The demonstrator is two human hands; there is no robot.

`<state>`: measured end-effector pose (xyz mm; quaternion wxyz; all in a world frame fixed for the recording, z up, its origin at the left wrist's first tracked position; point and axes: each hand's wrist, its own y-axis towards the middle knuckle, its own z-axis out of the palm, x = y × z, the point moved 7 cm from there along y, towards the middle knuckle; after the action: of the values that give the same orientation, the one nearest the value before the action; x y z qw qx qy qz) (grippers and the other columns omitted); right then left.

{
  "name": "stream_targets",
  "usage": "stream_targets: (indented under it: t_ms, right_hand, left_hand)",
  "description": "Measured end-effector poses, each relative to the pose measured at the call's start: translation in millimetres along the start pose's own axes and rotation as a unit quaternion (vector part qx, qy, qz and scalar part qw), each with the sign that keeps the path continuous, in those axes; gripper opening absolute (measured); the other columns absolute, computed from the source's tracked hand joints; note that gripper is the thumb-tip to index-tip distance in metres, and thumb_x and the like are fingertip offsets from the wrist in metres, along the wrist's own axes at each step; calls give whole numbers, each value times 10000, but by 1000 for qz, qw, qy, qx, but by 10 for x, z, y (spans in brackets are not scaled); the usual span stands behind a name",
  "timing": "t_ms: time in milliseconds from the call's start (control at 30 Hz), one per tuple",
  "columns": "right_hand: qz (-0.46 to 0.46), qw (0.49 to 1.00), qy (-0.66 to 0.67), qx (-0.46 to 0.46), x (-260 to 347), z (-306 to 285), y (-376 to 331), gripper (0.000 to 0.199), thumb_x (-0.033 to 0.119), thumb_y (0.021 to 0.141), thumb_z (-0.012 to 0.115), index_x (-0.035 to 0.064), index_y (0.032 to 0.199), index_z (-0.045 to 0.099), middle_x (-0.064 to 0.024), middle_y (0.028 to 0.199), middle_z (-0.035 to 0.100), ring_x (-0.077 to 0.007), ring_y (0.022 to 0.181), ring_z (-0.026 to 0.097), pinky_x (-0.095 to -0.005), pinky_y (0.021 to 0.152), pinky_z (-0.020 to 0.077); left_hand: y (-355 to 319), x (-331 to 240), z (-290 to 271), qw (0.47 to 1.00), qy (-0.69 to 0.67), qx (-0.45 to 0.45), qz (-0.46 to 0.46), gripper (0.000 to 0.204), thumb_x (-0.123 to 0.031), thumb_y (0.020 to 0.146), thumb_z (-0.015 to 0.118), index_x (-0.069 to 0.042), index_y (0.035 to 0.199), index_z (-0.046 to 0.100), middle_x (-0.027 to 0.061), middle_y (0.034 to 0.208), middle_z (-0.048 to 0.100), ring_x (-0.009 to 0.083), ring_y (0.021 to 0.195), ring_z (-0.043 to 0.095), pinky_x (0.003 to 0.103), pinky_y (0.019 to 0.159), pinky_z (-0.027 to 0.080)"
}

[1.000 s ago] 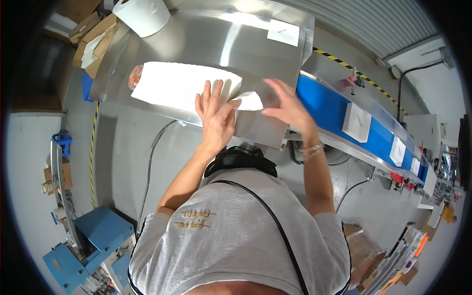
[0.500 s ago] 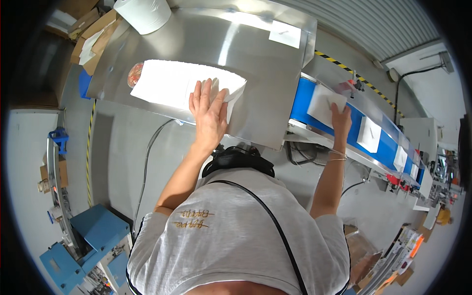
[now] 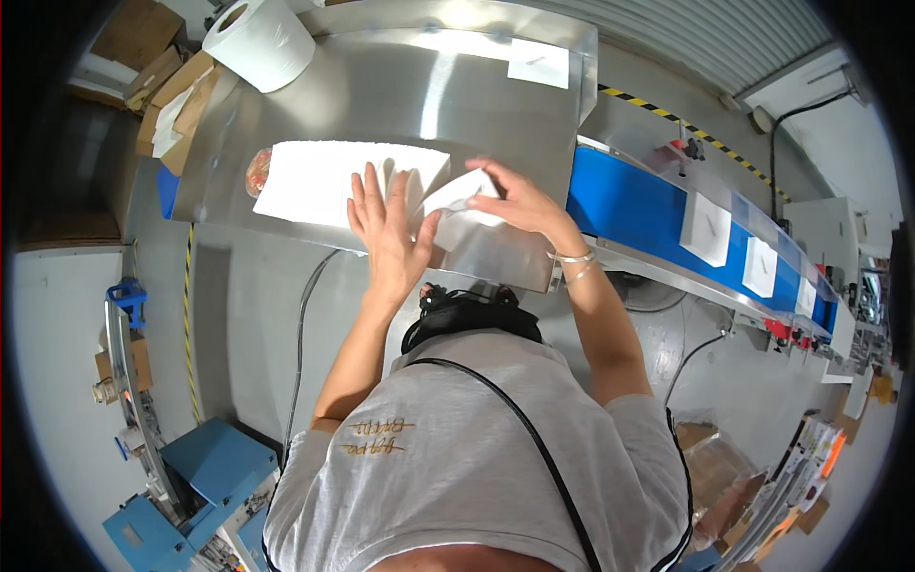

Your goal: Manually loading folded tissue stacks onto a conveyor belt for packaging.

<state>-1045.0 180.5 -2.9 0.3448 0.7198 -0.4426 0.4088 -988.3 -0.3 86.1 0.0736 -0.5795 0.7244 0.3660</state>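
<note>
A long row of white paper packets (image 3: pixel 310 186), packed side by side, lies along the near edge of the steel table (image 3: pixel 362 95). My left hand (image 3: pixel 386 224) rests on its right part with fingers stretched out. At the row's right end, my right hand (image 3: pixel 529 205) has thumb and fingers around a folded white packet (image 3: pixel 459 194), which tilts away from the others. A round, clear-wrapped reddish thing (image 3: pixel 257 173) touches the row's left end.
Right of the table runs a blue conveyor belt (image 3: pixel 629 212) carrying spaced white packets (image 3: pixel 705 229) beside a clear guard. A white paper roll (image 3: pixel 272 52) stands at the back left near cardboard boxes (image 3: pixel 176 105). One white sheet (image 3: pixel 538 63) lies at the table's back right.
My right hand has left the belt and come left to the row's end, where it grips a packet. The packets on the belt have moved away to the right.
</note>
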Motion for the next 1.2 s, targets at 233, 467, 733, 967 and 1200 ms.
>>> stream_targets:
  t_ms: [233,467,733,967,1200]
  right_hand:
    - [197,928,-87,-303,-1004,-1293,-1062,445,369,897,588,-8,1130,546,-150,944,660,-207,843,605,-352,751,475]
    - [207,831,-407,-318,-353,-1582,-1145,563,268,719,764,33,1178,537,-176,1140,590,-330,1055,550,-408,895,440]
    - [-52,980,-192,-11,311,169,121,556,197,737,752,191,1248,531,-121,1455,323,-313,1343,281,-409,1017,371]
    - [201,943,192,-185,-429,-387,-321,457,276,869,671,-32,1165,508,-75,1015,619,-138,880,580,-278,777,490]
    - [371,852,-142,-340,-1109,-1673,-1363,510,384,825,661,-4,1144,574,-172,1055,625,-321,954,594,-386,832,458]
  left_hand:
    - [-26,144,25,999,35,11,24,347,-22,799,625,-56,1145,618,215,1396,381,421,1330,280,541,1084,189]
    - [-29,165,40,1000,14,-1,0,315,15,753,631,-112,1039,669,179,1394,399,404,1352,256,551,1094,130]
    - [20,122,36,997,-1,63,45,358,-25,737,669,-135,1077,658,181,1468,304,405,1394,165,542,1105,79]
    - [35,353,-47,998,66,16,7,412,-97,802,664,-42,1201,572,264,1423,311,443,1345,235,548,1079,190]
    - [18,338,-43,999,39,-17,22,309,-23,796,633,-48,1104,644,213,1387,393,433,1305,305,566,1062,234]
